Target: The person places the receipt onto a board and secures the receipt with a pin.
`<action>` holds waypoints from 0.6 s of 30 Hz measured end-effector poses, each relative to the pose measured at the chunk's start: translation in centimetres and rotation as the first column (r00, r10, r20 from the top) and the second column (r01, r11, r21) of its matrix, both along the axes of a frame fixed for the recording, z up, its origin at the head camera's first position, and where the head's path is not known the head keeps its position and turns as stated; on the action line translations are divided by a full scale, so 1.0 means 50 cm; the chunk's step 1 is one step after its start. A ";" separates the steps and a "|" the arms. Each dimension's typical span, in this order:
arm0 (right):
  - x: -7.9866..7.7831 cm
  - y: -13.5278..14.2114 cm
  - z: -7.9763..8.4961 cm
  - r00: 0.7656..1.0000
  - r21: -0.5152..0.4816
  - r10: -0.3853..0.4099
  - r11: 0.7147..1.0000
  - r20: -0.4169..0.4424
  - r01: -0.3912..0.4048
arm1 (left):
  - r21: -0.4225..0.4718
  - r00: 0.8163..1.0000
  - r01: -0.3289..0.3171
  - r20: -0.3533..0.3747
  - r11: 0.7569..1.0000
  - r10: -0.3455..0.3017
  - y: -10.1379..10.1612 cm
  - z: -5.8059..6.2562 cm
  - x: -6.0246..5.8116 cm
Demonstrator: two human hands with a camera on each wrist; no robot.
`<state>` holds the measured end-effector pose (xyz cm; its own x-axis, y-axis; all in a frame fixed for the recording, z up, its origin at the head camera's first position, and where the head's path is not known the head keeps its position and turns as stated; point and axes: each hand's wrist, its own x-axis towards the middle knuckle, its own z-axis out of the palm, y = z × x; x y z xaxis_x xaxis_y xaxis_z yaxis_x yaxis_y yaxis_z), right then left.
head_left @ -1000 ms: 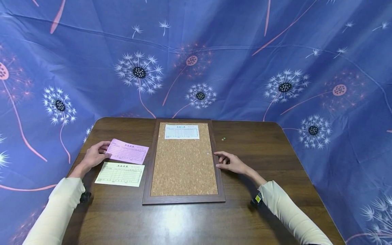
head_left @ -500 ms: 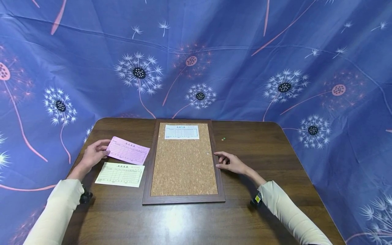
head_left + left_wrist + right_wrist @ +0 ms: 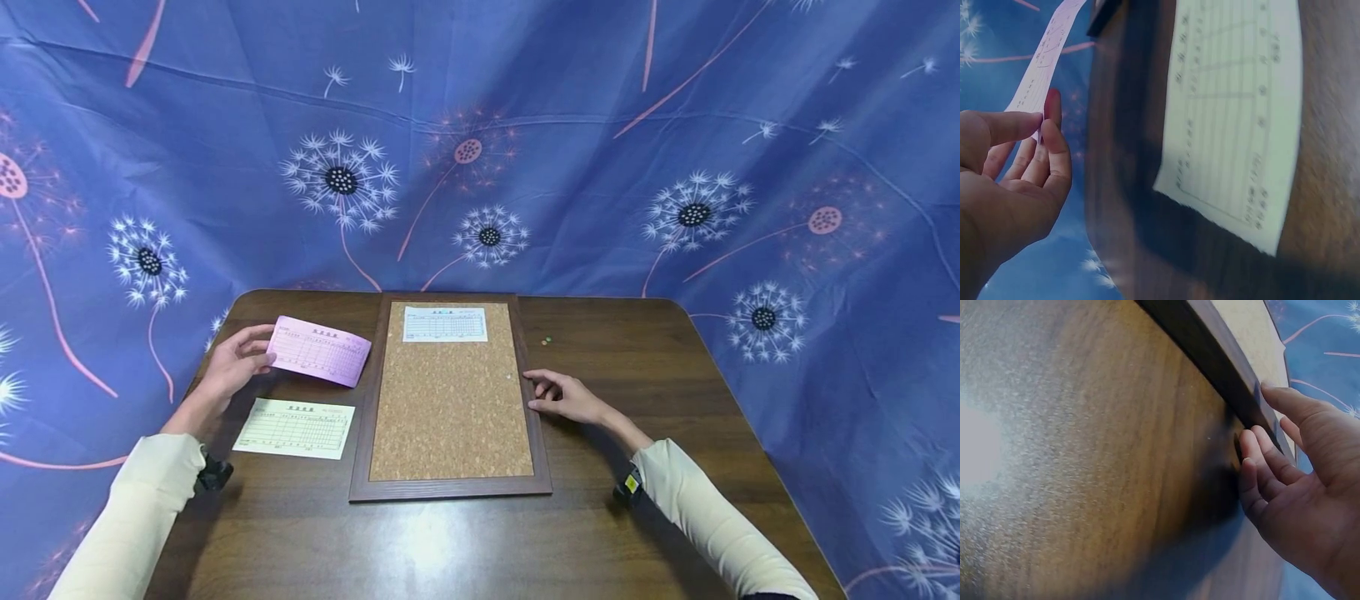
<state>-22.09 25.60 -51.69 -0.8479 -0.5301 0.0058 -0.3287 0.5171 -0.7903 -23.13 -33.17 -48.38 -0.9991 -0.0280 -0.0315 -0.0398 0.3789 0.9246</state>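
Observation:
A pink receipt slip (image 3: 318, 350) is pinched at its left end by my left hand (image 3: 236, 362), raised off the table and bowing slightly. In the left wrist view the thumb of my left hand (image 3: 1019, 162) presses the slip (image 3: 1047, 59) against the fingers. Just below it on the table lies a pale green slip (image 3: 294, 428). My right hand (image 3: 566, 397) rests at the right edge of a wood-framed cork board (image 3: 453, 408). In the right wrist view its relaxed fingertips (image 3: 1254, 434) touch the side of the frame (image 3: 1210, 356).
A white slip (image 3: 445, 325) lies at the top of the cork board. One tiny pale piece (image 3: 509, 376) sits near the board's right side. Small coloured pieces (image 3: 547, 340) lie on the wooden table (image 3: 637, 350). Blue dandelion-print cloth (image 3: 570, 125) hangs behind.
My left hand has lifted the pink slip upward, away from the green slip, and it now bows and tilts. My right hand stays at the board's edge.

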 end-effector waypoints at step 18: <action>-0.035 -0.080 0.052 0.999 -0.055 -0.020 0.998 -0.048 0.018 | 0.175 0.997 0.075 0.021 0.982 -0.079 0.103 0.062 -0.013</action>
